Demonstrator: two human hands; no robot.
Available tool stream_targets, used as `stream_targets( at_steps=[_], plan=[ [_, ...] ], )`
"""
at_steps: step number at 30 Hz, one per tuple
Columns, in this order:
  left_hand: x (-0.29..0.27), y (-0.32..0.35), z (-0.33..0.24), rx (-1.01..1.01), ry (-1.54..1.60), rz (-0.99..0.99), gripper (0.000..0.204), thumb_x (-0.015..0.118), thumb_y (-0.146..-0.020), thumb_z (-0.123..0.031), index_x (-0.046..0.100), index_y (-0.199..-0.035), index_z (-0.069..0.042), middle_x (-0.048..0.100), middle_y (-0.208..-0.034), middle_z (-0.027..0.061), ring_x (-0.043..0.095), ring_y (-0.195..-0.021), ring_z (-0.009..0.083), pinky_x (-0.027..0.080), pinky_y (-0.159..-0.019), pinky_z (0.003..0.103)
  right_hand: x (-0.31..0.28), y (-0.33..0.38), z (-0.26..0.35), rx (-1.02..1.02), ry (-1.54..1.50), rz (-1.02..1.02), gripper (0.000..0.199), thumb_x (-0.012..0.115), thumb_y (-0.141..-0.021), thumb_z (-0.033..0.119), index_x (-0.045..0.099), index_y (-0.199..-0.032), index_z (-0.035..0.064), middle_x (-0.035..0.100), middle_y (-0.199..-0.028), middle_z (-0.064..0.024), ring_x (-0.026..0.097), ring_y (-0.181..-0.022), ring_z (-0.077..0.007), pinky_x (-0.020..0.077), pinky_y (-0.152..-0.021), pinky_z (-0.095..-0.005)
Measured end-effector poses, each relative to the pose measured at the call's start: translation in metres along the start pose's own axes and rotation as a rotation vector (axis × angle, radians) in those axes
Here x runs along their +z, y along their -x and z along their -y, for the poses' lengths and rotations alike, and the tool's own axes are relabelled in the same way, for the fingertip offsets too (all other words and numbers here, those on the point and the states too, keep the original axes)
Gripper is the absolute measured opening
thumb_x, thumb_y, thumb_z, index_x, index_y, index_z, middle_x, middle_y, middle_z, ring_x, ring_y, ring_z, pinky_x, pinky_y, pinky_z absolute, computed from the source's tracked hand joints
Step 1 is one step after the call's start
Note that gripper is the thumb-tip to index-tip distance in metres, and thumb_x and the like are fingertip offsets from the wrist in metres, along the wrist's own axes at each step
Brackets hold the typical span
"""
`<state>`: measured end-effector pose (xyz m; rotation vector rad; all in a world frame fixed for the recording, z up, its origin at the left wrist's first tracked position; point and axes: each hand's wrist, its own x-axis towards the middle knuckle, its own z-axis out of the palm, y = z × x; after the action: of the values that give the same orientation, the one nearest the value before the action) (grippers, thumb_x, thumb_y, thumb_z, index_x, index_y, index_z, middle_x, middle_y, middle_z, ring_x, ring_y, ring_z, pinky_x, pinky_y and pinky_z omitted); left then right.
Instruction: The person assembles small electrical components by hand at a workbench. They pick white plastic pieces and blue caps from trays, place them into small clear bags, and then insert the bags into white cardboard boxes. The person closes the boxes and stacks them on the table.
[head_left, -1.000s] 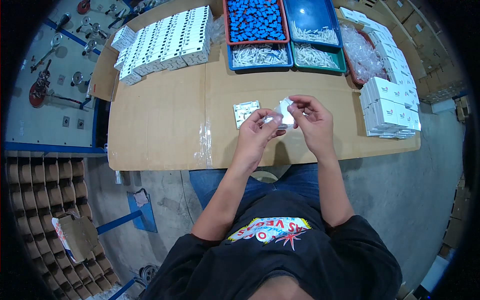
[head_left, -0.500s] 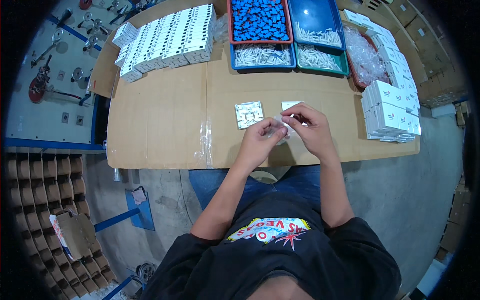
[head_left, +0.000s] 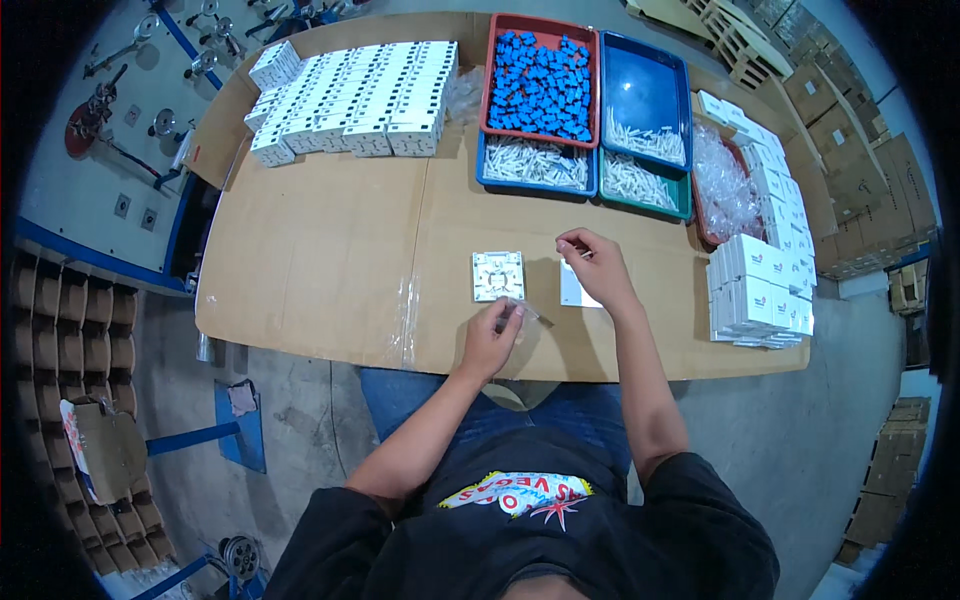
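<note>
My left hand pinches a small clear plastic bag near the table's front edge. Just beyond it lies a square white frame with metal fittings, flat on the cardboard. My right hand is raised over a flat white plate, partly covering it. The fingers of that hand are curled and pressed together; anything between them is too small to make out.
Stacked white units fill the back left. Behind my hands stand a red tray of blue parts, a blue tray and others with white pieces. White boxes and a tray of clear bags are at the right.
My hands have moved apart. The left came back toward the table edge with the plastic bag, while the right lifted away over the white plate. The whole view has shifted slightly.
</note>
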<state>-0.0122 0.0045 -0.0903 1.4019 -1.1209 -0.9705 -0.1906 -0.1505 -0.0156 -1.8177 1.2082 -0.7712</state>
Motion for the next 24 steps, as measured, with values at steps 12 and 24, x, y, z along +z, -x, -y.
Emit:
stream_targets(
  at_steps=[12,24],
  plan=[
    [-0.001,-0.004,0.037,-0.135,0.259,-0.029,0.047,0.044,-0.115,-0.032,0.072,-0.12,0.005,0.077,-0.101,0.0097,0.073,-0.089,0.0156,0.056,-0.077,0.029,-0.023,-0.122,-0.035,-0.068,0.279,-0.044,0.028,0.073,-0.096,0.028,0.077,-0.106,0.0017,0.077,-0.095,-0.0174,0.073,-0.088,-0.0266,0.0555,-0.079,-0.0388],
    [-0.011,-0.009,0.008,-0.19,0.511,-0.037,0.05,0.037,-0.116,-0.03,0.072,-0.119,0.006,0.077,-0.096,0.0119,0.071,-0.081,0.0153,0.057,-0.074,0.03,-0.006,-0.106,-0.052,-0.068,0.45,-0.089,0.025,0.068,-0.095,0.024,0.074,-0.116,0.0099,0.076,-0.103,-0.021,0.073,-0.091,-0.0396,0.0561,-0.084,-0.0478]
  ],
)
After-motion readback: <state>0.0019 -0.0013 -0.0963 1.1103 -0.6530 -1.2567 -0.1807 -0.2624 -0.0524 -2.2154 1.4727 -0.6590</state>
